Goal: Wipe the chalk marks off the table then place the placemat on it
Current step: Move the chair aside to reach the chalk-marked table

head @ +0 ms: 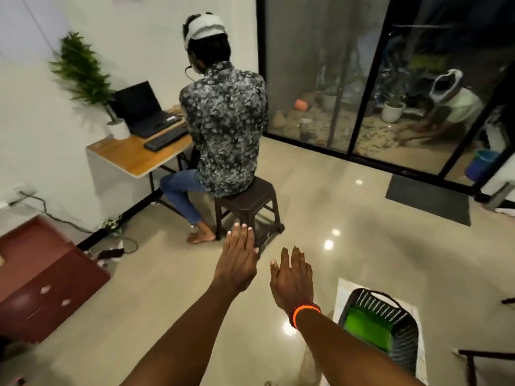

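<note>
Both hands empty, left hand (238, 257) and right hand (292, 277) fingers straight, together; basket (381, 327) sits nearest the right hand, lower right on the floor

A person in a patterned shirt (225, 129) is sitting on a dark stool (248, 207) at a wooden surface (131, 157) that is carrying a laptop (145, 110), a keyboard (165, 139) and a potted plant (83, 76). A black basket (390, 310) is sitting on the glossy floor (348, 232), and a dark doormat (429, 199) is lying by the glass door (362, 79).
</note>
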